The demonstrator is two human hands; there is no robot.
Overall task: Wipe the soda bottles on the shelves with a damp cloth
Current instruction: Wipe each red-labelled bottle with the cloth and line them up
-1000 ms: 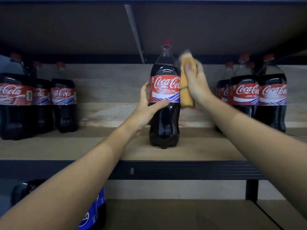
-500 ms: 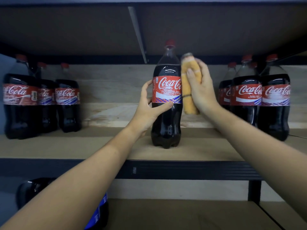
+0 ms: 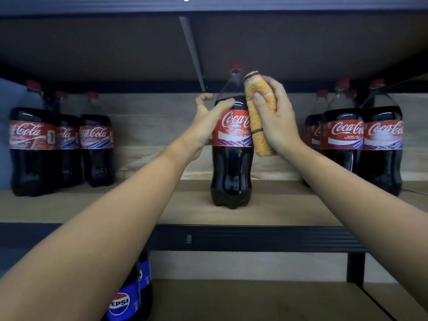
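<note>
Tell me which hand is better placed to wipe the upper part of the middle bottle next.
The right hand. It already grips the orange cloth pressed against the middle Coca-Cola bottle near its shoulder. The left hand has no cloth; its thumb rests on the bottle's front, so it likely suits steadying.

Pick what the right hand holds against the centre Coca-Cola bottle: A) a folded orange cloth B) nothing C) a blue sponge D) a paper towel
A: the right hand grips a folded orange cloth pressed to the right side of the centre Coca-Cola bottle.
</note>
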